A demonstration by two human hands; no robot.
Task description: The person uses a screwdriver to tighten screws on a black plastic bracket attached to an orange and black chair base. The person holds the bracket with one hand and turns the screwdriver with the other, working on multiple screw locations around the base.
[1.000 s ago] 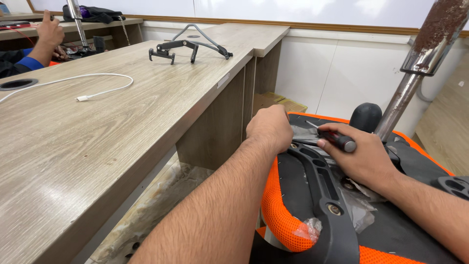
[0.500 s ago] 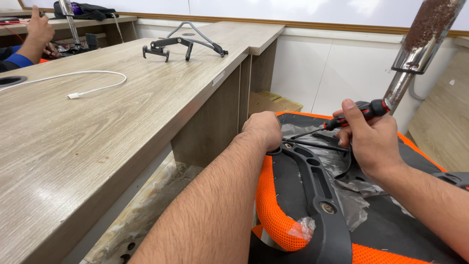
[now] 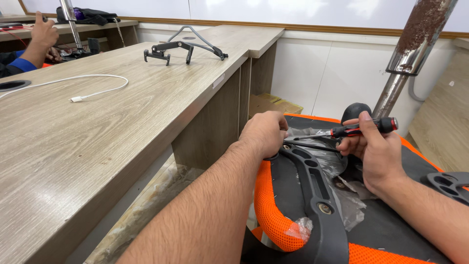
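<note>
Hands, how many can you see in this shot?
3: the left hand on the black chair bracket, the right hand holding a screwdriver, and another person's hand far left. Others may be hidden.

Left hand [image 3: 264, 132] covers the near end of the thin black rod [image 3: 312, 145]; fingertips not visible. Screwdriver [image 3: 349, 130] tip blurs against crumpled plastic. Rusted chrome post [image 3: 415, 49] cut by top edge. Far-left co-worker's hand [image 3: 43, 34]: held item indiscernible.
</note>
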